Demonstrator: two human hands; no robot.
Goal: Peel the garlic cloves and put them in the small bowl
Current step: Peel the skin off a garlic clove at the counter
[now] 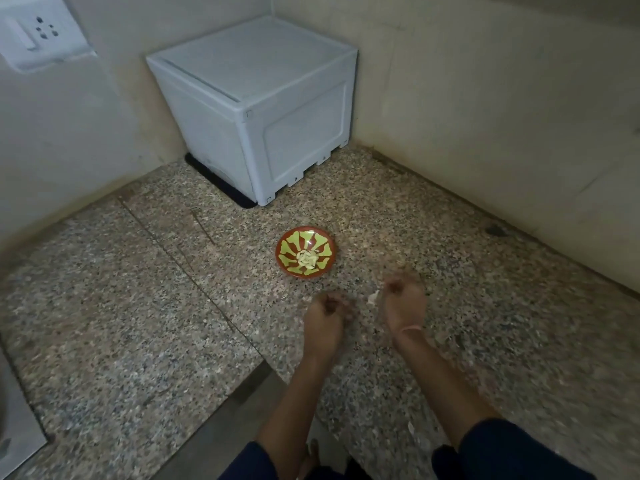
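The small bowl (290,242), with peeled garlic cloves (307,260) heaped at its centre, is set on the speckled counter (138,306) just beyond the left hand (325,315) and right hand (404,299), whose fingers are curled inward, though through the blur it cannot be told whether anything is held.

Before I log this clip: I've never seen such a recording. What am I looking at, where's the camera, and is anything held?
No machine here: a person wears one camera on the head, looking down at their bare hands. The left hand and right hand are over a speckled stone counter, fingers curled; blur hides whether they hold anything. Ahead sits a small bowl with peeled garlic cloves inside. A pale scrap lies between the hands. A white box stands in the corner.
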